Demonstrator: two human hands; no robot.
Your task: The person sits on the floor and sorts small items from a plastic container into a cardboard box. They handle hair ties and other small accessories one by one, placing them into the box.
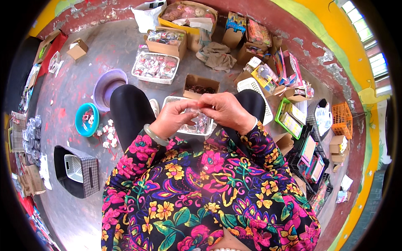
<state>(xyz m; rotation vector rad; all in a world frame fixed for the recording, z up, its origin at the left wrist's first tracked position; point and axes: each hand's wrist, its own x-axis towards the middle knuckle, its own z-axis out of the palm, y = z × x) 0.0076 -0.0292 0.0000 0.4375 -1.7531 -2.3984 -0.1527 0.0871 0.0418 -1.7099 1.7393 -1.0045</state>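
Observation:
My left hand (173, 117) and my right hand (228, 109) meet in front of me, fingers pinched close together. Between the fingertips is something small, pale and see-through, perhaps thin plastic; its kind is too small to make out. Directly beneath them, between my knees, a white plastic basket (167, 100) holds small clear packets (197, 126), partly covered by my hands. Just beyond stands an open cardboard box (192, 91) with dark reddish-brown small items inside. A pale bangle (155, 134) circles my left wrist.
To the left are a purple basin (97, 94), a teal basin (78, 121) and scattered white scraps (110, 134). Another white basket (155, 79) of packets lies ahead. Cartons (175, 47) line the far wall. A green tray (289, 130) and black crates (299, 165) stand at right.

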